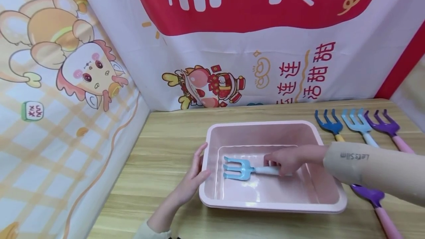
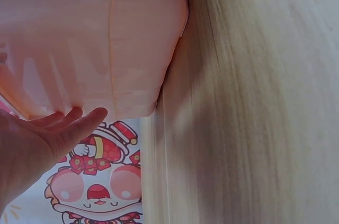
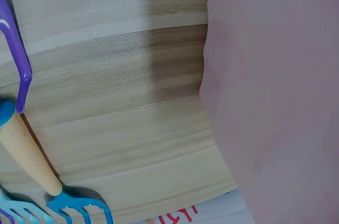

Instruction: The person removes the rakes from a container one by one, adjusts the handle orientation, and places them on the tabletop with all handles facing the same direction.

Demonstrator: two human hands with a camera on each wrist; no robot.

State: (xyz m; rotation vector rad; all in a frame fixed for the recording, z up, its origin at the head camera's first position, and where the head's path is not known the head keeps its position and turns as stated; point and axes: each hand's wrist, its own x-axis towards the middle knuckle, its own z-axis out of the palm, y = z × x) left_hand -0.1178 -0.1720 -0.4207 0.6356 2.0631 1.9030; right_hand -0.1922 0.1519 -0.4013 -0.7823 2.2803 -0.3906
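Note:
A pink plastic basin [image 1: 275,205] stands on the wooden table. In it lies a light-blue garden hand fork [image 1: 241,169] with a pale handle, its tines toward the basin's left wall. My right hand [image 1: 288,159] reaches inside and grips the fork's handle with bent fingers; the right wrist view misses that hand. Against the basin's left side, my left hand [image 1: 190,178] rests with its fingers along the outer wall and its thumb by the rim. The left wrist view shows this hand [image 2: 26,150] with extended fingers touching the basin wall [image 2: 148,38].
Right of the basin lie a dark-blue fork [image 1: 330,124] with a yellowish handle, another light-blue fork [image 1: 358,124] and a purple fork [image 1: 386,126]. A purple tool [image 1: 370,194] with a pink handle lies nearer, partly under the right forearm. Printed cloth hangs behind and at left.

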